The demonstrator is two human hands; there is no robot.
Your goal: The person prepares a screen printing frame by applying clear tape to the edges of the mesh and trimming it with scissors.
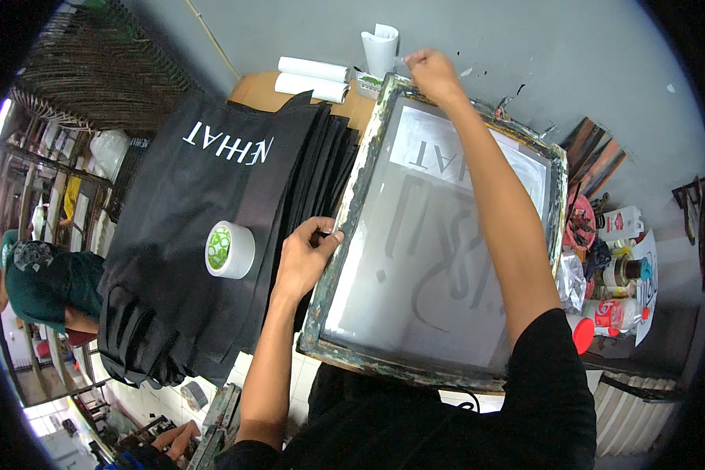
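Lying at the left of the worktop (252,88): a stack of black cloth bags (188,235), fanned at its right edge, the top one bearing white lettering. A roll of tape (229,250), white with a green core, sits on the top bag.

Left hand (305,254): fingers curled and pinched on the left rail of the printing screen (439,235), just beside the fanned edges of the bags.

Printing screen: wooden frame, paint-stained, with pale mesh showing grey lettering and curved shapes; it rests tilted across the middle of the worktop, its near edge toward the person's black shirt.

Right hand (432,74): closed on the far top corner of the screen frame, forearm stretched across the mesh. The two hands are well apart, each clamped on the frame.

Behind the frame: two rolls of white paper (313,78) and a white paper cone (380,48) near the grey wall.

Right of the frame: a clutter of bottles and jars (619,290), one with a red cap.
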